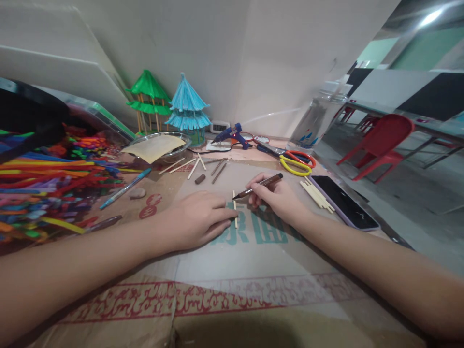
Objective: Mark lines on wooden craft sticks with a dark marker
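Note:
My right hand [277, 197] is closed around a brown marker [259, 185], its tip touching a thin pale wooden stick [235, 209] that lies on the cardboard sheet [224, 270]. My left hand [197, 220] rests palm down on the cardboard, fingers stretched toward the stick's lower end, fingertips right beside it. The marker's cap [200, 179] lies farther back, among several loose sticks [188, 166].
A pile of coloured pipe cleaners [47, 179] fills the left. Behind stand green [148, 99] and blue [188, 108] model pavilions, a glass bowl [159, 147], a blue glue gun [232, 135], scissors [295, 162], a stick bundle [317, 193], a phone [344, 200], a blue pen [125, 188] and a water bottle [319, 118].

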The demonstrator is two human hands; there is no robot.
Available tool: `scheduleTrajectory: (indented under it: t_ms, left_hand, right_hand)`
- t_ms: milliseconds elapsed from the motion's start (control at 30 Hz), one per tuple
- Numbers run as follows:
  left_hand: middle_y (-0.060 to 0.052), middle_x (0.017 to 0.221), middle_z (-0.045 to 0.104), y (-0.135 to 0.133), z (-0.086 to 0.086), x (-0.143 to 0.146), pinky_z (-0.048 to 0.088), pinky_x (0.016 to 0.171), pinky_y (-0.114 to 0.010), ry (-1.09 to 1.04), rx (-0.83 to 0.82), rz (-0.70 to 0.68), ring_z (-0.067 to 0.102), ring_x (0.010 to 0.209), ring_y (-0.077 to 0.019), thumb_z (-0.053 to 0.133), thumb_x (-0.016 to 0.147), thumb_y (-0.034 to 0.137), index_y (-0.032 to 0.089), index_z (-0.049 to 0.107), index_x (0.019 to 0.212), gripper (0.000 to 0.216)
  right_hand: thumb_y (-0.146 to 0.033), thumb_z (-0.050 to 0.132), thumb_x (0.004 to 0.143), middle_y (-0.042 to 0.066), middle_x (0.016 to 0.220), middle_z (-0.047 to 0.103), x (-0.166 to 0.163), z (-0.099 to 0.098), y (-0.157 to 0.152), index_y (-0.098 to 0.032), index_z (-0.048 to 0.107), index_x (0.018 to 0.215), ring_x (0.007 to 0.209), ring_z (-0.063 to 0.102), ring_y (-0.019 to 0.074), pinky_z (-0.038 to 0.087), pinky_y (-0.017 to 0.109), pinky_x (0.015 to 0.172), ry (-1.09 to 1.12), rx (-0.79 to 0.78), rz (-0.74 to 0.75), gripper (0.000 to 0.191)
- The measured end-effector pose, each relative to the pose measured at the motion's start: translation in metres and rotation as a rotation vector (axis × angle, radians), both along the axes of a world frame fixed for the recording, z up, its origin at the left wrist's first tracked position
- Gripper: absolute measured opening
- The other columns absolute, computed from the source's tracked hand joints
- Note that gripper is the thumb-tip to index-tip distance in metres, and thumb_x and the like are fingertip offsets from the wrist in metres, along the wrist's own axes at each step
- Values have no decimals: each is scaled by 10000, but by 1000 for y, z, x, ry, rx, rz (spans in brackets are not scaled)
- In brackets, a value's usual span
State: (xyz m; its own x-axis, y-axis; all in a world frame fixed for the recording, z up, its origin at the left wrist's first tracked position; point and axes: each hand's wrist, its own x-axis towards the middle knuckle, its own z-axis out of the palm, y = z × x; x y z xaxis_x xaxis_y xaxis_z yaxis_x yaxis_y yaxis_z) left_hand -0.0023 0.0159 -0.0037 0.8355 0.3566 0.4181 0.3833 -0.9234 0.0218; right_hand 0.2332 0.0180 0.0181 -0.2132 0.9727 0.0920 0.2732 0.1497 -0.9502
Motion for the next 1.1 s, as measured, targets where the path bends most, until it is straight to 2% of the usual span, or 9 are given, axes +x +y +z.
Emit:
scheduleTrajectory:
  t_ms: [167,633,967,1100]
  left_hand:
    - [-65,875,649,1,0,-1,453,699,-307,11,-12,0,607,793,-183,460,1013,290,207,687,1188,298]
    - [-55,870,648,1,0,-2,427,691,-321,33,-20,7,601,800,-193,448,1018,293,217,682,1197,304]
    - [-54,854,643,0,2,-1,427,684,-304,29,-17,9,601,782,-182,459,1013,287,218,690,1170,288]
    - [-58,859,647,0,2,-1,434,691,-305,25,-23,6,606,790,-185,455,1014,283,212,689,1177,293]
  right_hand:
    - [-392,588,893,-12,651,637,0,-4,3,-191,565,916,575,580,128,492,277,584,30,43,-37,204]
    - [-381,578,909,-6,683,646,1,-5,4,-189,552,922,604,608,135,512,300,637,2,47,-24,195]
    - [-326,595,871,-5,589,645,0,0,0,-185,577,819,529,574,120,452,245,537,-9,-16,11,152]
    - [-342,583,889,-12,589,634,0,-3,2,-189,561,846,520,563,120,466,256,546,19,-3,12,160]
